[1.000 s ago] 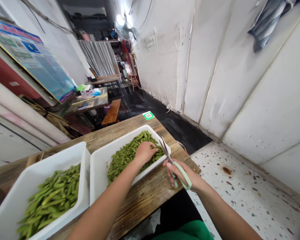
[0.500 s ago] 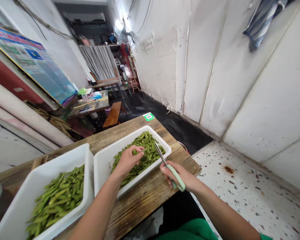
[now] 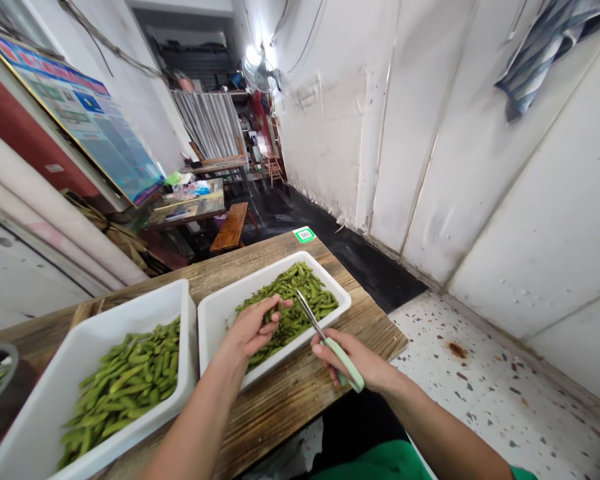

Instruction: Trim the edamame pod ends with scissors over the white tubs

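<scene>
My right hand (image 3: pixel 353 357) grips a pair of scissors (image 3: pixel 347 363) by pale green handles, with the metal blades pointing up and left over the right-hand tub. The blades look nearly closed. My left hand (image 3: pixel 253 327) is over the same white tub (image 3: pixel 210 327), palm turned partly up and fingers curled. Green edamame pods (image 3: pixel 270 313) show between its fingers; how many I cannot tell. Beneath both hands lies a heap of edamame pods (image 3: pixel 300 283). A little gap separates the blade tips from my left fingers.
A second white tub (image 3: pixel 87 340) holding more pods stands to the left on the wooden table (image 3: pixel 280 420). At the far left is a dark bucket (image 3: pixel 5 387) with green scraps. A QR-code card (image 3: pixel 305 235) lies at the table's far corner. Beyond are a wooden bench (image 3: pixel 230 227) and another table.
My left hand has rolled more palm-up with its fingers loosened a little. The scissors have moved slightly left and down relative to the tub. The whole view has shifted a bit.
</scene>
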Motion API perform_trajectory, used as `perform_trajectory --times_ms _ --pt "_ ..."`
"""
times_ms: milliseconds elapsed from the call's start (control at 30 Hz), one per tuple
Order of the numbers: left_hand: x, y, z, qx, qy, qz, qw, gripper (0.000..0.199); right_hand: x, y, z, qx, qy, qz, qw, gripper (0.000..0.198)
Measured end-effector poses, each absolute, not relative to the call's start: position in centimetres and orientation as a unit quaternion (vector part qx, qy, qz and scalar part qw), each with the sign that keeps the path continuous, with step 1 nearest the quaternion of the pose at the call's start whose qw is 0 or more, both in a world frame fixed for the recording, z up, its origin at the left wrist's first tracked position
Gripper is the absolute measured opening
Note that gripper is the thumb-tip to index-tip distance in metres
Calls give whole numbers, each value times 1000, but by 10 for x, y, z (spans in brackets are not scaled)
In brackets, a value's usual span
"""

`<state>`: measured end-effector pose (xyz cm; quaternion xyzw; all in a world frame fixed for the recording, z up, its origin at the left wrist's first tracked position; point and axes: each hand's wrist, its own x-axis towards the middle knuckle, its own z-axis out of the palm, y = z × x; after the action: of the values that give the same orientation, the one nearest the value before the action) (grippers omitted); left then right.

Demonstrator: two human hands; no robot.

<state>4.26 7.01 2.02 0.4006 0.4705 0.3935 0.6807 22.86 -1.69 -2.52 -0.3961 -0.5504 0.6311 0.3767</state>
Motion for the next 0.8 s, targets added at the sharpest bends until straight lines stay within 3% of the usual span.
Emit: perform_trajectory --times_ms 300,600,800 --pt "43 71 10 382 465 435 670 23 226 -14 -27 -417 -583 601 355 32" --pt "61 54 20 445 502 447 592 37 233 -14 -23 -492 -710 392 316 27" --pt "64 55 24 391 494 420 654 21 228 -15 -19 -530 -729 329 283 28"
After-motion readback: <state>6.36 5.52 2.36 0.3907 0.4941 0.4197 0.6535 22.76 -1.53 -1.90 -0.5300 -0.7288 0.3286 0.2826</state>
